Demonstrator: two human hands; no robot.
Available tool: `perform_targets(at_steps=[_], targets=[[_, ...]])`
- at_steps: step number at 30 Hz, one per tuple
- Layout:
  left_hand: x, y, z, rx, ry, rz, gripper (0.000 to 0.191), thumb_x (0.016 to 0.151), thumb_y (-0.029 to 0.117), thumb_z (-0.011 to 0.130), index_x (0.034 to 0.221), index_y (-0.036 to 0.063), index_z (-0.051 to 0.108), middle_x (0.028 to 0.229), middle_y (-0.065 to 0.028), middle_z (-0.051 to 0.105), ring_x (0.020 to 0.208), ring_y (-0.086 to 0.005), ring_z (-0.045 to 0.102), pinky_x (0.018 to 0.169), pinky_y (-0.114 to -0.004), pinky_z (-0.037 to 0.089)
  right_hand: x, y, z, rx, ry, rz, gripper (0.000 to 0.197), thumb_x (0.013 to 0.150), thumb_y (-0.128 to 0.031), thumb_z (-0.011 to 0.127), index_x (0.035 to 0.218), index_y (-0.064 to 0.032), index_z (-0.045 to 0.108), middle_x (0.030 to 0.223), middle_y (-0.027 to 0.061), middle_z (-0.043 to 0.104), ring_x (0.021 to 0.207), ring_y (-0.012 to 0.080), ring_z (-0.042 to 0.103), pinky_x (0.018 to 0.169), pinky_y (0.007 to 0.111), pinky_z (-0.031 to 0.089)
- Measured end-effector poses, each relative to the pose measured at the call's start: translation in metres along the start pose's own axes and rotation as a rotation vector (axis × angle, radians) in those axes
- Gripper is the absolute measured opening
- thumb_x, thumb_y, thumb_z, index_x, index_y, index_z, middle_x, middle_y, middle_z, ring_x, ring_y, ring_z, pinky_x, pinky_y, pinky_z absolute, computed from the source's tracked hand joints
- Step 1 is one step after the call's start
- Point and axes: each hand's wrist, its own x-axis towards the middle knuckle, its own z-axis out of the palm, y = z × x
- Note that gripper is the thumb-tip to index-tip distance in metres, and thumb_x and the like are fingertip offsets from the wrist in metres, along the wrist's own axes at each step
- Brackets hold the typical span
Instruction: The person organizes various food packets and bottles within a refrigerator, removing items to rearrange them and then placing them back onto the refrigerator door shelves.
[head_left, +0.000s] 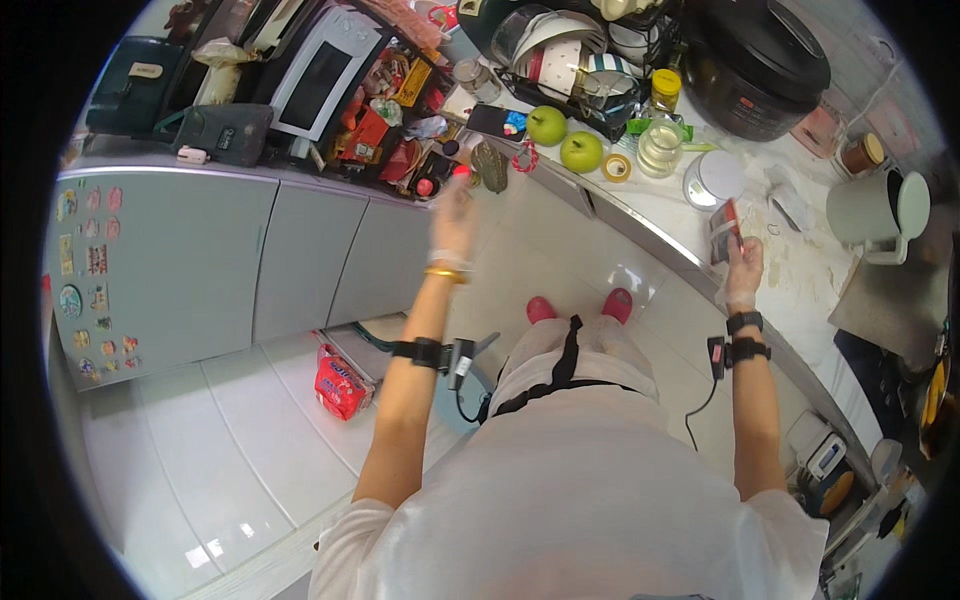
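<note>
My right hand (744, 268) grips a flat red-and-dark packet (724, 231) over the counter's front edge. It looks gloved in clear plastic. Just beyond the packet stands a white round kitchen scale (713, 180). My left hand (454, 221), blurred, reaches forward near the crowded shelf on the left. At its fingertips shows a small red thing (461, 173); whether the fingers grip it is unclear. Right of that hand is a dark green ridged gourd or squash (490, 166). Two green apples (546, 125) sit on the counter edge, beside a roll of yellow tape (616, 168).
A glass jar of pale liquid (659, 148), a dish rack (574, 79) and a black cooker (757, 71) occupy the counter. At right stands a pale green pitcher (862, 210). Grey cabinets (161, 262) and a white microwave (325, 71) are on the left. A red package (343, 382) sits low.
</note>
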Motion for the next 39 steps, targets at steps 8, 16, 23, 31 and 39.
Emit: perform_targets(at_steps=[8, 16, 23, 31, 39], targets=[[-0.027, 0.172, 0.12, -0.124, -0.814, 0.161, 0.071, 0.082, 0.032, 0.077, 0.14, 0.004, 0.046, 0.119, -0.0143, 0.064, 0.105, -0.0207, 0.062, 0.092, -0.033, 0.049, -0.078, -0.173, 0.068, 0.301, -0.432, 0.132, 0.031, 0.102, -0.024, 0.053, 0.117, 0.002, 0.06, 0.111, 0.0028, 0.062, 0.1, 0.0097, 0.054, 0.091, 0.026, 0.042], [0.012, 0.161, 0.096, -0.532, -0.763, -0.036, 0.037, 0.087, 0.033, 0.072, 0.11, 0.0038, 0.069, 0.087, -0.0037, 0.07, 0.077, -0.0085, 0.061, 0.072, -0.027, 0.051, -0.089, -0.262, 0.155, 0.178, -0.461, -0.104, 0.04, 0.104, -0.03, 0.045, 0.109, 0.005, 0.063, 0.108, 0.0098, 0.064, 0.097, 0.0171, 0.059, 0.091, 0.03, 0.044], [0.061, 0.154, 0.047, -0.402, -0.505, 0.097, 0.024, 0.093, 0.032, 0.064, 0.102, 0.0115, 0.073, 0.085, -0.0151, 0.07, 0.069, -0.0202, 0.064, 0.068, -0.031, 0.05, -0.072, -0.265, 0.234, -0.082, -0.362, -0.341, 0.039, 0.105, -0.026, 0.041, 0.106, 0.0055, 0.063, 0.102, 0.0109, 0.064, 0.091, 0.0204, 0.061, 0.086, 0.032, 0.048], [0.11, 0.093, 0.031, -0.308, -0.617, -0.092, 0.047, 0.091, 0.05, 0.062, 0.099, 0.0051, 0.072, 0.074, -0.0163, 0.066, 0.065, -0.018, 0.061, 0.067, -0.033, 0.05, -0.053, -0.253, 0.314, 0.343, -0.377, -0.012, 0.039, 0.103, -0.037, 0.047, 0.1, -0.0013, 0.062, 0.093, 0.0059, 0.064, 0.081, 0.0138, 0.06, 0.075, 0.028, 0.05], [0.115, 0.064, 0.029, -0.637, -0.937, -0.219, 0.044, 0.094, 0.041, 0.064, 0.102, -0.0016, 0.067, 0.084, -0.0008, 0.064, 0.073, -0.0075, 0.056, 0.069, -0.026, 0.049, -0.036, -0.255, 0.322, 0.581, -0.321, 0.216, 0.041, 0.1, -0.044, 0.05, 0.104, -0.0048, 0.06, 0.095, 0.0064, 0.065, 0.084, 0.017, 0.062, 0.079, 0.032, 0.051]])
